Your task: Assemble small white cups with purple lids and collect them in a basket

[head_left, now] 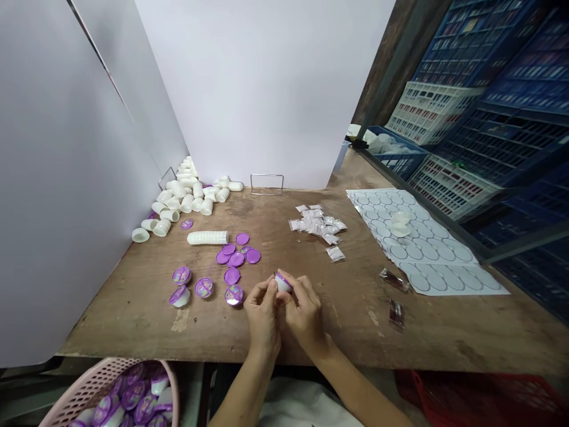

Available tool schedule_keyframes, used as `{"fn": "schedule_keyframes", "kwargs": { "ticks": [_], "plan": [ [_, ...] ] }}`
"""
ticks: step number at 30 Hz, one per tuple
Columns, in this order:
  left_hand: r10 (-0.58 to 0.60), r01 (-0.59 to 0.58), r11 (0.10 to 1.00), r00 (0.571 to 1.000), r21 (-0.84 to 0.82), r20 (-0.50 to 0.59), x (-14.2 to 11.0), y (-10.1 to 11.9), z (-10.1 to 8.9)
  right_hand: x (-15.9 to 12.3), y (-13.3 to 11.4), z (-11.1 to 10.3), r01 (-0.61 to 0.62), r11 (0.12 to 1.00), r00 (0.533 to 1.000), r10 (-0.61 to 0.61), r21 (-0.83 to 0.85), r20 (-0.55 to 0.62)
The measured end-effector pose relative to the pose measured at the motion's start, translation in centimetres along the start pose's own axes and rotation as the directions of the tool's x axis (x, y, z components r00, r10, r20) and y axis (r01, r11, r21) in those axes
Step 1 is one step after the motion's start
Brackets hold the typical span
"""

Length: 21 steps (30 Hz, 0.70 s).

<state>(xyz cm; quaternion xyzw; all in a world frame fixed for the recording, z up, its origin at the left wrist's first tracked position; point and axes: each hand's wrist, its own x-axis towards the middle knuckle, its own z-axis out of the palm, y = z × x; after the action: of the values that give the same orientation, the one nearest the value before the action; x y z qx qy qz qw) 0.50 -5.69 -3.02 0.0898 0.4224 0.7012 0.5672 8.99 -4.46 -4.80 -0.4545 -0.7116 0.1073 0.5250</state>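
Observation:
Between my two hands, just above the table's near middle, is a small white cup (283, 284) with a purple lid, tilted on its side. My left hand (261, 305) pinches it from the left with thumb and fingers. On the other side my right hand (306, 305) has its fingers over the lid and its thumb below. Left of my hands stand several lidded cups (204, 287), one of them (180, 296) tipped over. Loose purple lids (236, 259) lie just beyond, beside a stack of nested white cups (207, 238).
White cups (186, 203) are heaped at the back left by upright white panels (267, 89). Small clear packets (317, 224) lie right of centre. A circle-printed sheet (422, 249) and dark brown sachets (395, 313) are farther right. A pink basket (172, 379) of lidded cups stands below the left edge.

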Motion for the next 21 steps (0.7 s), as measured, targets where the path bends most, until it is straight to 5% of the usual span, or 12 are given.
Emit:
{"fn": "schedule_keyframes", "kwargs": {
  "ticks": [7, 15, 21],
  "plan": [
    [-0.023, 0.023, 0.999, 0.999, 0.024, 0.028, 0.1, 0.4, 0.4, 0.0, -0.2, 0.2, 0.035, 0.999, 0.998, -0.037, -0.039, -0.042],
    [0.0, -0.001, 0.999, 0.999, -0.034, -0.048, 1.3, 0.6, 0.2, 0.7, -0.2, 0.8, 0.104, 0.985, 0.989, -0.088, -0.134, 0.122],
    [0.036, -0.039, 0.997, 0.998, 0.062, 0.052, 1.6, 0.4, 0.1, 0.9, 0.6, 0.6, 0.129, 0.981, 0.99, -0.119, -0.145, 0.075]
  ]
}}
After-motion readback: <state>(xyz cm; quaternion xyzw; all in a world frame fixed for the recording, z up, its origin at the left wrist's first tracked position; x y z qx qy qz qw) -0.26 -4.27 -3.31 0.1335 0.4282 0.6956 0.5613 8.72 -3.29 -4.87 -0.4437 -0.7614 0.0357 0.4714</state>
